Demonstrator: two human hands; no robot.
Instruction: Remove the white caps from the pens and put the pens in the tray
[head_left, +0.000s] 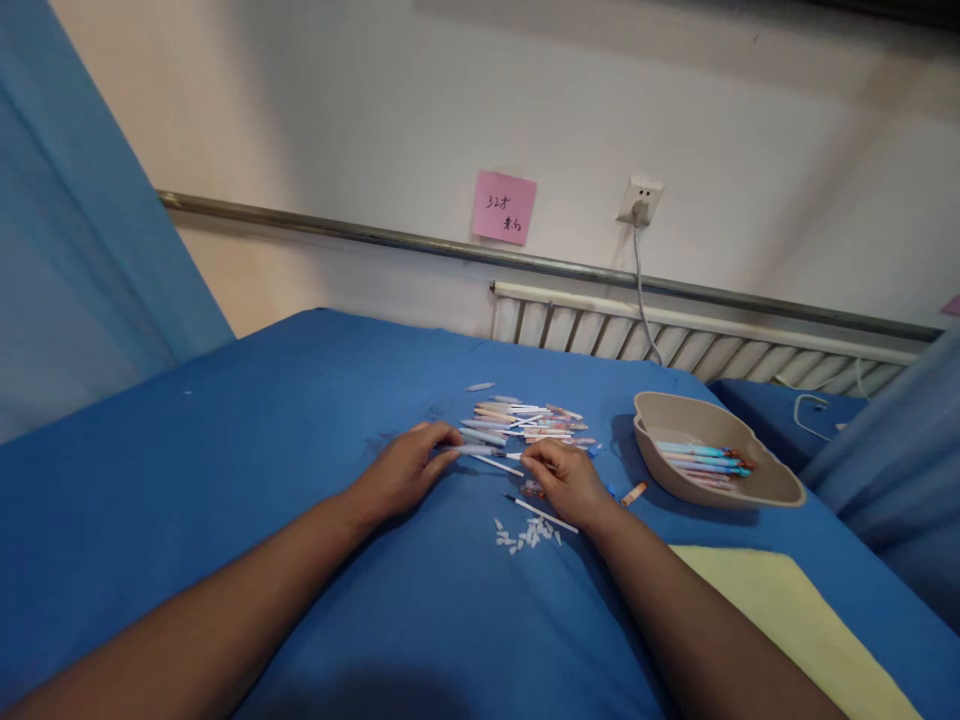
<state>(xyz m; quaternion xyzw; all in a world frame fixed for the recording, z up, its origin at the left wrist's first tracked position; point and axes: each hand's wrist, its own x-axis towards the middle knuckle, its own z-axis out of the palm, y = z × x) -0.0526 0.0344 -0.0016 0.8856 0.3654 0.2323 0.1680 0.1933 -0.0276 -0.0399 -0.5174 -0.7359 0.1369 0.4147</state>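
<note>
My left hand (411, 465) is closed on a pale lavender pen barrel (474, 450), held level with one end towards the right. My right hand (564, 478) pinches a slim white pen part (513, 457) at that end, with a dark bit between the two. Whether this part is a refill or a tip I cannot tell. Just behind my hands lies a heap of pen barrels and white refills (525, 418). A dark-tipped refill (547, 514) rests below my right hand. Nearer me are several small white cone tips (531, 535).
A beige basin (769, 480) holding several assembled-looking pens (701, 460) stands right on the blue-covered table (337, 620). An orange-and-white piece (634, 494) lies before it. A yellow sheet (787, 610) is at front right. Behind are a radiator (592, 325) and a wall rail (360, 235).
</note>
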